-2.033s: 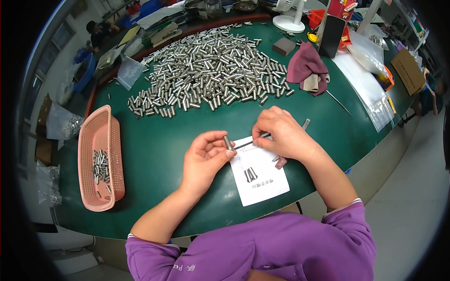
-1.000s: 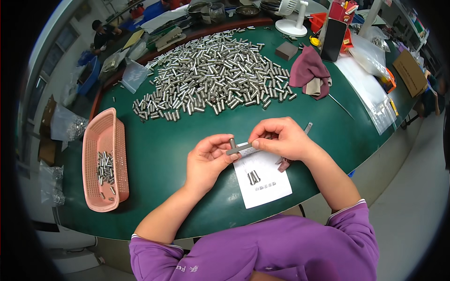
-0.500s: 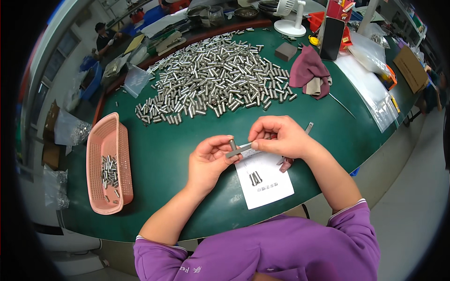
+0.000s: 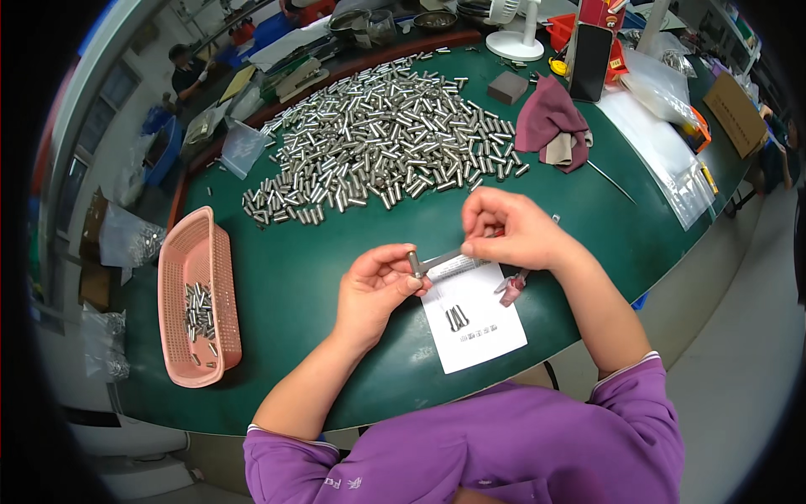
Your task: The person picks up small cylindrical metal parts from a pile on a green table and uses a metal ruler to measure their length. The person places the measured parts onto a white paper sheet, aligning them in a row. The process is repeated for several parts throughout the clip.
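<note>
Between the thumb and fingers of my left hand (image 4: 378, 281), a short metal pin (image 4: 415, 264) is held upright. My right hand (image 4: 512, 231) pinches a flat grey metal bar, file-like in shape (image 4: 442, 259); its left end lies against or just beside the pin. I cannot tell whether they touch. Something red shows inside the right hand's curled fingers. Below both hands lies a white sheet (image 4: 487, 349) with a printed drawing of pins. At the sheet's right edge sits a small pink wrapped piece (image 4: 510, 291).
A large heap of metal pins (image 4: 386, 139) covers the far middle of the green table (image 4: 285, 277). On the left stands a pink basket (image 4: 227, 294) holding several pins. A maroon cloth (image 4: 550, 126), grey block (image 4: 508, 87), thin rod (image 4: 611, 181), phone (image 4: 590, 65) and white fan (image 4: 515, 45) are at the right.
My right hand has shifted right and slightly away, drawing the bar along so its end now sits by the pin. The left hand has stayed nearly in place.
</note>
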A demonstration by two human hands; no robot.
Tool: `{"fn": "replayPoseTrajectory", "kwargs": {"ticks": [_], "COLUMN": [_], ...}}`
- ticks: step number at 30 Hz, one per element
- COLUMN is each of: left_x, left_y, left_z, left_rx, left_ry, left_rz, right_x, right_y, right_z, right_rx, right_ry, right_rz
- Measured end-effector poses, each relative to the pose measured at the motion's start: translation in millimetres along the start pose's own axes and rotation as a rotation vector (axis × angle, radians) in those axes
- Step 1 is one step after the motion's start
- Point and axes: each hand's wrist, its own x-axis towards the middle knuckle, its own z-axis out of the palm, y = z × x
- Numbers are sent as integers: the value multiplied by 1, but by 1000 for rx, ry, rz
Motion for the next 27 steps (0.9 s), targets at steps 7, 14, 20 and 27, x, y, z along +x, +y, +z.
{"fn": "replayPoseTrajectory", "kwargs": {"ticks": [7,14,20,27], "left_x": [0,1,0,4], "left_y": [6,4,3,1], "left_z": [-1,-2,-1,5], "left_rx": [-184,-232,-125,81], "left_ry": [38,37,54,69], "left_rz": [-156,-151,-62,19], "right_x": [-1,0,1,5], "right_y": [-5,-2,-1,-3], "right_z": [-5,0,5,26], "right_rx": [101,84,56,70], "right_ry": [28,12,-18,-83], "right_rz": [-4,14,10,-27]}}
